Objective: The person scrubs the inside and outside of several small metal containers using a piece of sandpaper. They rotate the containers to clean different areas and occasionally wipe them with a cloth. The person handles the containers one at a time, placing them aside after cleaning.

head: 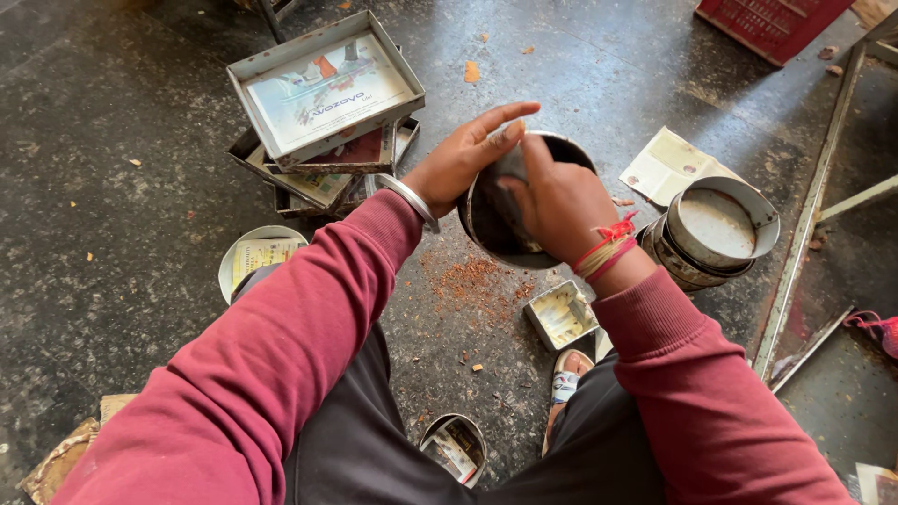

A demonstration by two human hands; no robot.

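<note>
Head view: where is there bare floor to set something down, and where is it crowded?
The widest bare floor lies left of the stacked rectangular trays. Another patch lies between the trays and the red crate. It is crowded around the round tin held by left hand and right hand: reddish scrapings, small square tin, stacked round tins.

Probably a floor workshop: stacked metal trays [323,93], round tins [716,229], scattered filings [472,281].

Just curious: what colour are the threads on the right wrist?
Red and pale yellow threads, seen in the head view.
</note>
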